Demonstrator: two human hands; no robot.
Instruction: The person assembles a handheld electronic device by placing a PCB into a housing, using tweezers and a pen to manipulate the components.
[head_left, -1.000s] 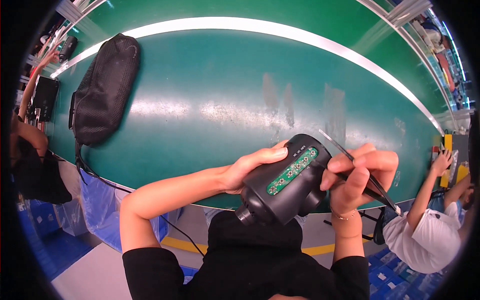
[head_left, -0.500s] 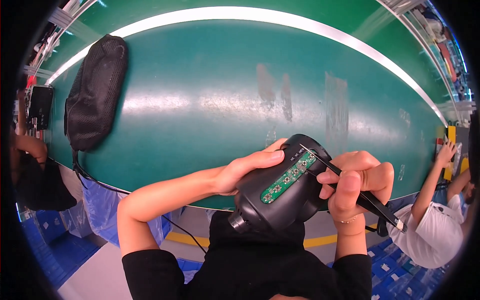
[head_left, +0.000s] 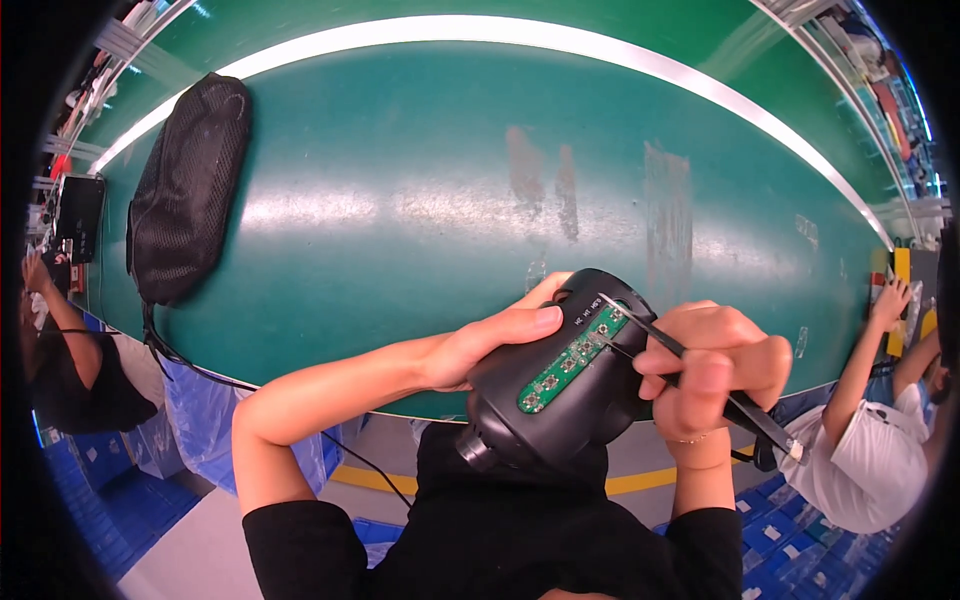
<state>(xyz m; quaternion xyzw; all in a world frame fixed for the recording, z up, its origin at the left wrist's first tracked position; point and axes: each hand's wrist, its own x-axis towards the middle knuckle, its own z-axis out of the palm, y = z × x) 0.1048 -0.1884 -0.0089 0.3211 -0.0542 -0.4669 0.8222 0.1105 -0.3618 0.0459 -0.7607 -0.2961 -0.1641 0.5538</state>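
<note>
My left hand (head_left: 500, 340) is closed around the far left side of a black rounded housing (head_left: 505, 385), its thumb lying on top. The housing is tilted in front of my body, with a metal stub (head_left: 476, 450) at its lower end. Set in a long slot on its upper face is a narrow green circuit board (head_left: 570, 366) with several small square parts. Pinched in my right hand (head_left: 715, 365) are dark tweezers (head_left: 752, 415). Their two tips are apart, over the upper end of the board; whether they touch it I cannot tell.
A black mesh pouch (head_left: 190, 190) with a cord lies at the left of the green table (head_left: 400, 130). Blue bins (head_left: 100, 490) stand low at the left. A co-worker's arm (head_left: 75, 320) shows at the left edge, and another person in a white shirt (head_left: 870, 455) at the right.
The tweezers have shifted very slightly over the board, while both hands keep their holds. At the left edge, the co-worker's arm has moved, and the hand now shows.
</note>
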